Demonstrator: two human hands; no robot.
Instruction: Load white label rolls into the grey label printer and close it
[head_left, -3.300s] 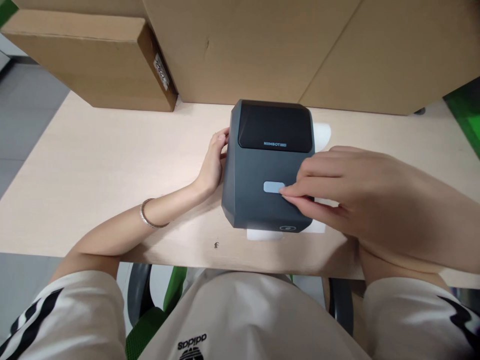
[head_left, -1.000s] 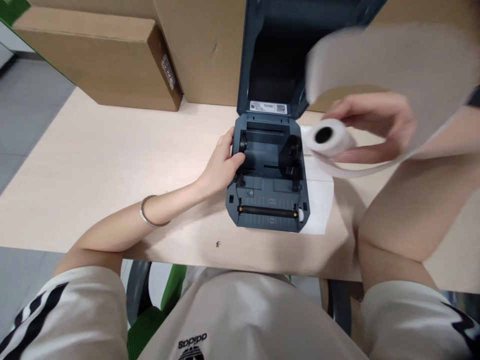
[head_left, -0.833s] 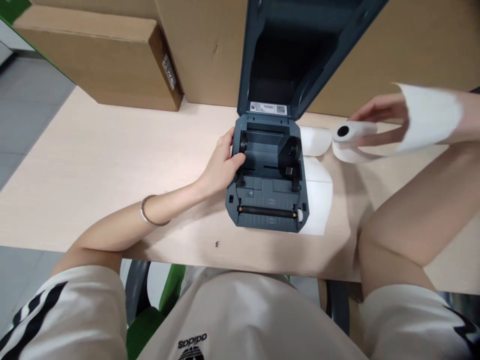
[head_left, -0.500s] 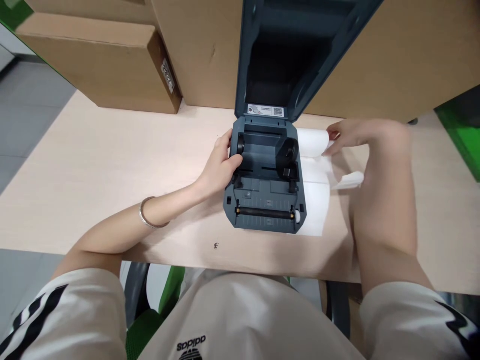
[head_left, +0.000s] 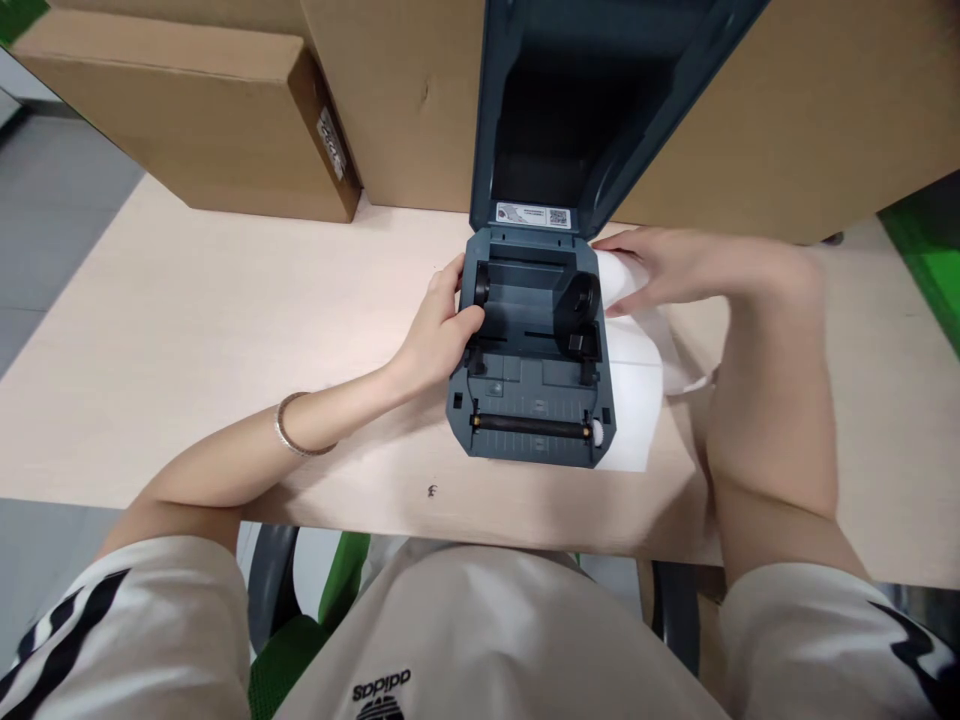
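A dark blue-grey label printer (head_left: 525, 372) stands on the desk with its lid (head_left: 585, 120) raised. Its bay shows no roll, and a black roller (head_left: 531, 425) lies across the front. My left hand (head_left: 442, 325) grips the printer's left side, thumb over the edge, other fingers partly hidden. Against the right side rests a white paper roll (head_left: 619, 275), a loose strip of its paper (head_left: 634, 400) spread toward the desk's front edge. My right hand (head_left: 656, 268) is wrapped round this roll, thumb in front and fingers behind, touching or nearly touching the printer.
A flat cardboard box (head_left: 172, 120) leans at the back left against a large cardboard panel (head_left: 405, 110) behind the printer. A small dark mark (head_left: 432, 491) lies near the front edge of the pale wooden desk (head_left: 225, 300).
My right hand has moved left from the roll's outer end to close round the roll beside the printer. The paper's curled end has shifted slightly. My left hand keeps its hold.
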